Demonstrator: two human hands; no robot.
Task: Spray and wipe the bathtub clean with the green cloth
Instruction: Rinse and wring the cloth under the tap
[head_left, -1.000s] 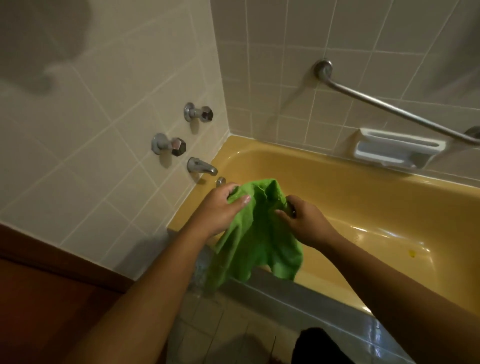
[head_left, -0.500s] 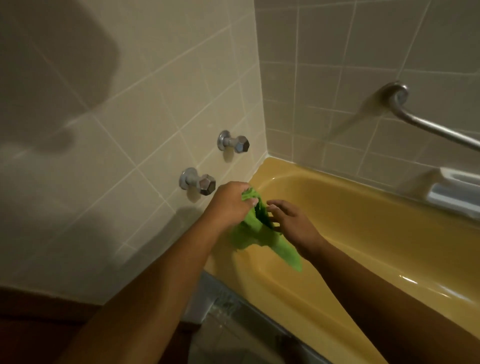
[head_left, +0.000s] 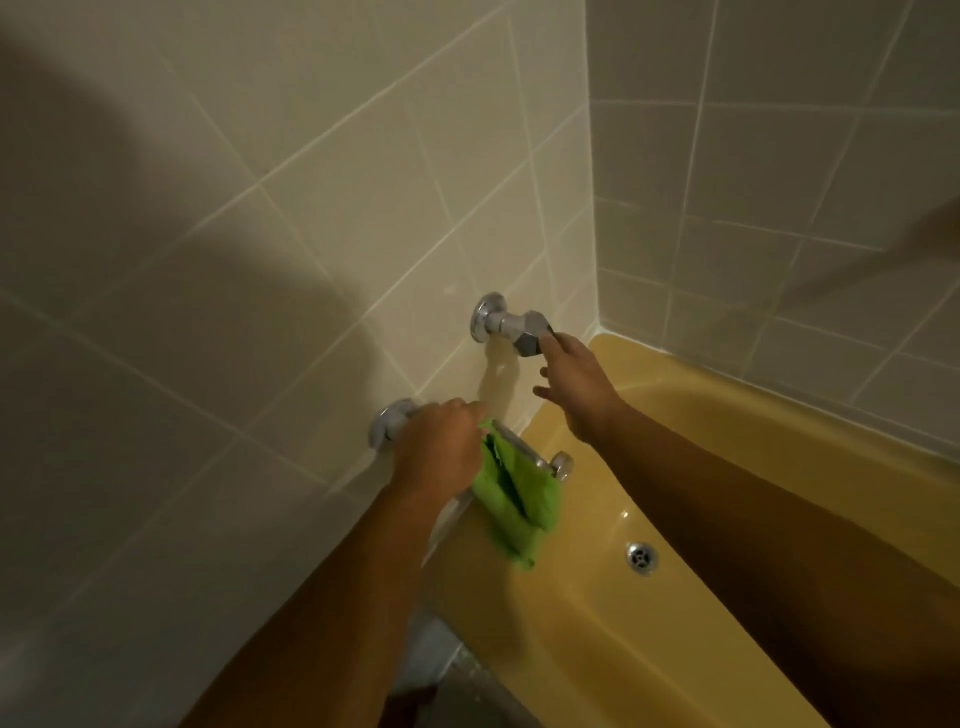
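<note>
So, L hand (head_left: 439, 457) fingers curled, gripping bunched green cloth (head_left: 514, 499), which hangs against spout (head_left: 560, 464) at tap end of yellow bathtub (head_left: 675, 415). R hand (head_left: 574, 384) spread loose, fingertip touching upper tap handle (head_left: 527, 332); lower tap (head_left: 387, 428) just behind L hand, drain (head_left: 641, 557) below-right of cloth.

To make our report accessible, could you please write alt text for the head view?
Leaning over a yellow tub, a person's right hand reaches to the upper tap on the tiled wall. The left hand holds a green cloth by the lower tap, above the drain.
</note>
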